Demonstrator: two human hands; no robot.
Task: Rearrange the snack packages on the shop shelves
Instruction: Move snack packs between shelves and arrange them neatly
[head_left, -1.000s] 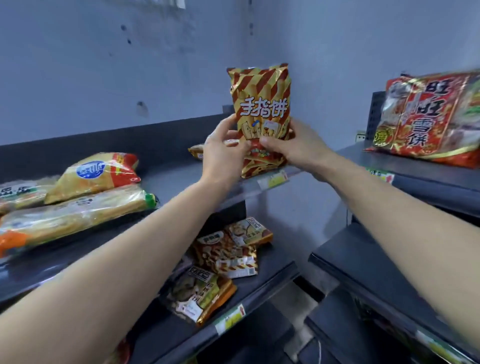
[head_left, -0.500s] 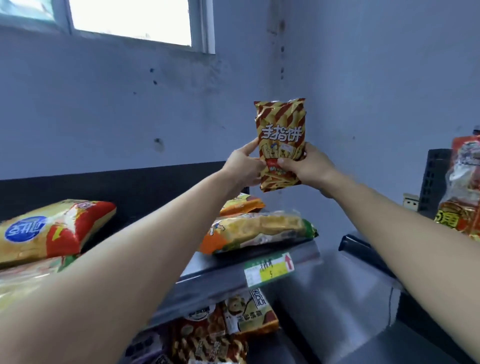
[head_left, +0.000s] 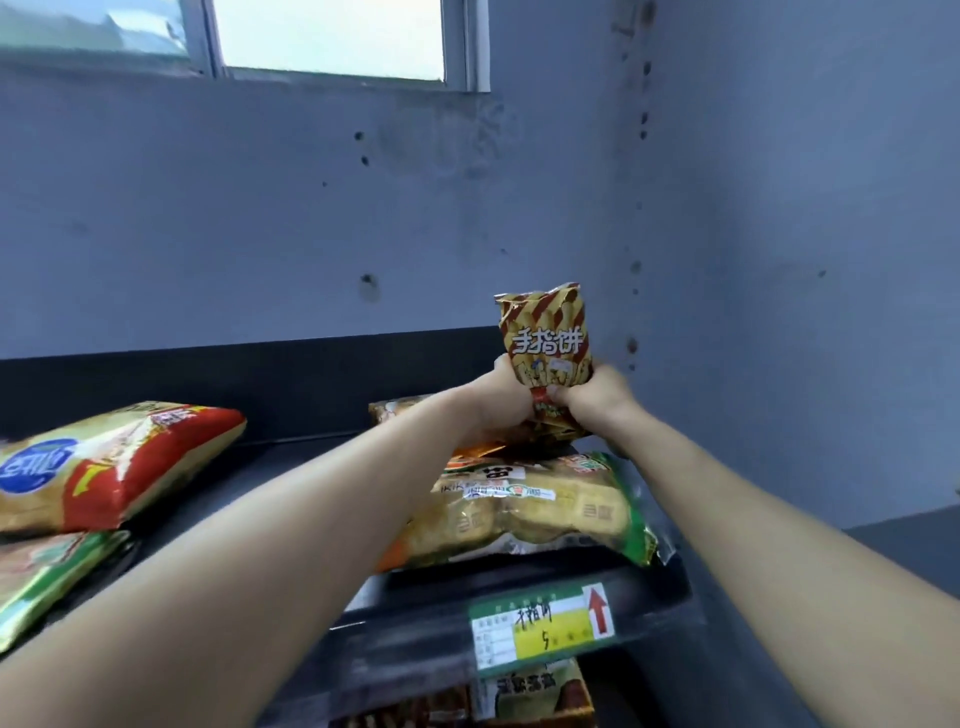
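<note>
Striped snack packet (head_left: 545, 332) upright just behind green-edged cracker bag (head_left: 550, 519)

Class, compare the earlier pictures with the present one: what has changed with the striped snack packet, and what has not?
The striped packet has come down from mid-air toward the back of the shelf, behind the green-edged pack. The left hand and right hand still grip its lower end; it stays upright.

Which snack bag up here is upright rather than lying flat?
The small brown-and-yellow striped foil bag, held upright by the left hand and right hand; the red-and-yellow bag and clear green-edged cracker pack lie flat.
</note>
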